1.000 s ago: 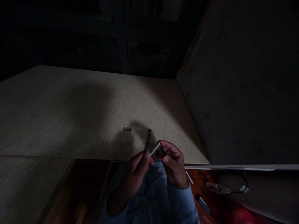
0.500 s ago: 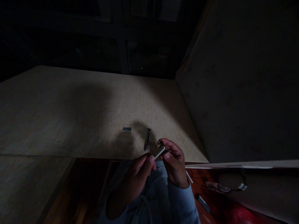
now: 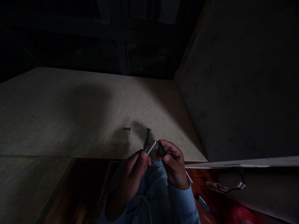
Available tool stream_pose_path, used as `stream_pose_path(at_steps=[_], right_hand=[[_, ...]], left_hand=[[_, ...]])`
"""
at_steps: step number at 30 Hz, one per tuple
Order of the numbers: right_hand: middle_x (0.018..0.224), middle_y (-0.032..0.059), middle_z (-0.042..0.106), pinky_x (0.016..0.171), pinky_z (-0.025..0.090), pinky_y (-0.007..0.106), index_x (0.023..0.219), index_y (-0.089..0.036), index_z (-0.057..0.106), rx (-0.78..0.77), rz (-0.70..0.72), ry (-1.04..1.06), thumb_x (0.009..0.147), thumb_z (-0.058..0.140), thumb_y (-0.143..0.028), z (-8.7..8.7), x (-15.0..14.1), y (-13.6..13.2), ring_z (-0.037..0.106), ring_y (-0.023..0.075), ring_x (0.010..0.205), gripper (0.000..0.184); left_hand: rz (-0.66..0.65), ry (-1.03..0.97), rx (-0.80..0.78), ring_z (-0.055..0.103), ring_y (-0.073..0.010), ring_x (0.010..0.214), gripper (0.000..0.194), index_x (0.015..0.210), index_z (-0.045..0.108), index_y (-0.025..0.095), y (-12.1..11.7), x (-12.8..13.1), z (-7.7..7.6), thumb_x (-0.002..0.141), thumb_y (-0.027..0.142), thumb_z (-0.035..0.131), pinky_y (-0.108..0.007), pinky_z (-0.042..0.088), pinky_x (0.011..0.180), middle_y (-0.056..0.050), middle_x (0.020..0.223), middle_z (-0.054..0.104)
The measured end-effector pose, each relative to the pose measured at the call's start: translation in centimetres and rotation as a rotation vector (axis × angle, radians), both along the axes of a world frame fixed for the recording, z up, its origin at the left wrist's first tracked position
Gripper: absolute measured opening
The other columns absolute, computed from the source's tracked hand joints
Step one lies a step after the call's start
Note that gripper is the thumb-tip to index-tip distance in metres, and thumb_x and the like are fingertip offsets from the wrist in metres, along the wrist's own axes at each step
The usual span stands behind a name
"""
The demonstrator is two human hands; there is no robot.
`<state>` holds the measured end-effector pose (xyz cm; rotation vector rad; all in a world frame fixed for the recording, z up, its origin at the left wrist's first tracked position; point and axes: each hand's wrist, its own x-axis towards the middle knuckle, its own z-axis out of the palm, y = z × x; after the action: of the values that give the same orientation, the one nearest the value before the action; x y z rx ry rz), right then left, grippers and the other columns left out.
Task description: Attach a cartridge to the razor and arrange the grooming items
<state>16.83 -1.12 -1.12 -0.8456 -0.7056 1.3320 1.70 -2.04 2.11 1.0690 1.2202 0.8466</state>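
On the bench [image 3: 137, 102], nearer the front edge than the far edge, a small clear case [image 3: 126, 129] with a dark strip inside lies with its long axis roughly parallel to the front edge. The left grip [image 3: 135, 168], at the front edge, pinches a white toothbrush [image 3: 151, 148] by its handle between thumb and fingers. Just beyond these fingertips a razor [image 3: 147, 140] lies on the bench, its head toward the far edge, its long axis running nearly straight back and leaning slightly right. The toothbrush slants away from the left grip toward the bench's far right corner, its grey-bristled head just beside a dark green oblong piece [image 3: 162, 149]; I cannot tell whether they touch. That piece tilts from upper left to lower right, grasped between the right grip's [image 3: 173, 163] thumb and fingers, near the front right corner.
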Motion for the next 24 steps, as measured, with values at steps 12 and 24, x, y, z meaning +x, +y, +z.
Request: stream_pose_path(at_steps=[12,24], right_hand=[[0.083,0.0018,0.075,0.063,0.045,0.027,0.106,-0.025,0.081,0.021,0.062,0.027,0.065,0.091,-0.035,-0.29,-0.29,-0.27,0.056,0.0144,0.067,0.043],[0.096,0.0054,0.078,0.063,0.053,0.028,0.101,-0.026,0.082,-0.004,-0.005,0.017,0.066,0.089,-0.034,0.41,-0.14,-0.24,0.065,0.0166,0.07,0.037]], left_hand=[[-0.001,0.221,0.155,0.04,-0.0145,0.054,0.06,0.069,0.056,0.021,0.18,0.02,0.63,0.092,0.073,0.036,-0.028,0.032,0.055,0.004,0.055,0.04],[-0.18,0.115,0.099,0.037,-0.0139,0.055,0.057,0.07,0.056,0.021,-0.58,-0.09,0.38,0.092,0.071,0.039,-0.026,0.029,0.051,0.003,0.058,0.039]])
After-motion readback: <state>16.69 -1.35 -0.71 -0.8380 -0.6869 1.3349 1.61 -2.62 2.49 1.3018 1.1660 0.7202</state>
